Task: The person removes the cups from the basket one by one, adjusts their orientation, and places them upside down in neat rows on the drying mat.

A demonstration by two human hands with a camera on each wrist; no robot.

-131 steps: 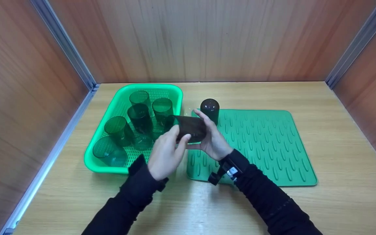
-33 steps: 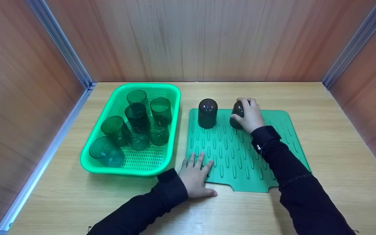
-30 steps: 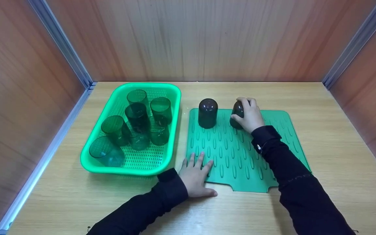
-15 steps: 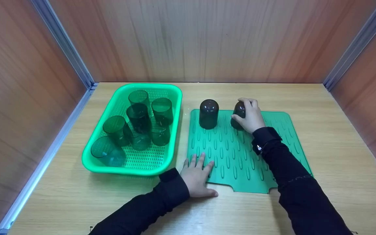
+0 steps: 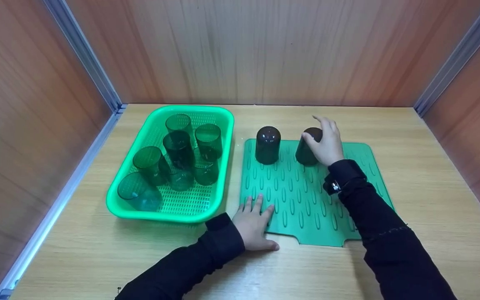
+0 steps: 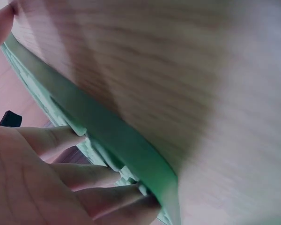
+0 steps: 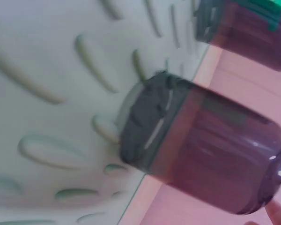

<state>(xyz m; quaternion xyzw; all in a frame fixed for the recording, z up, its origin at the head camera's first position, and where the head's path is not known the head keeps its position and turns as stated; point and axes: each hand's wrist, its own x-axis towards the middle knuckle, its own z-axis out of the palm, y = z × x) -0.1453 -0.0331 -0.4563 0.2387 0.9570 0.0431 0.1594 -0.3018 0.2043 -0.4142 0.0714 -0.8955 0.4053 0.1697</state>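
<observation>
Two dark tinted cups stand upside down at the far edge of the green ribbed mat. The left cup stands alone. My right hand hovers at the right cup with its fingers spread and raised; only the thumb stays close to the cup's side. In the right wrist view that cup rests mouth down on the mat, with the other cup behind. My left hand lies flat on the mat's near left corner, fingers straight over the mat edge.
A bright green perforated basket left of the mat holds several clear green cups, upright or leaning. Wooden walls close in the back and both sides. The wooden table is bare to the right of the mat and along the front.
My right hand has loosened its grip: the fingers have lifted off the right cup, which now shows more fully and stands on the mat. The left hand has stayed put.
</observation>
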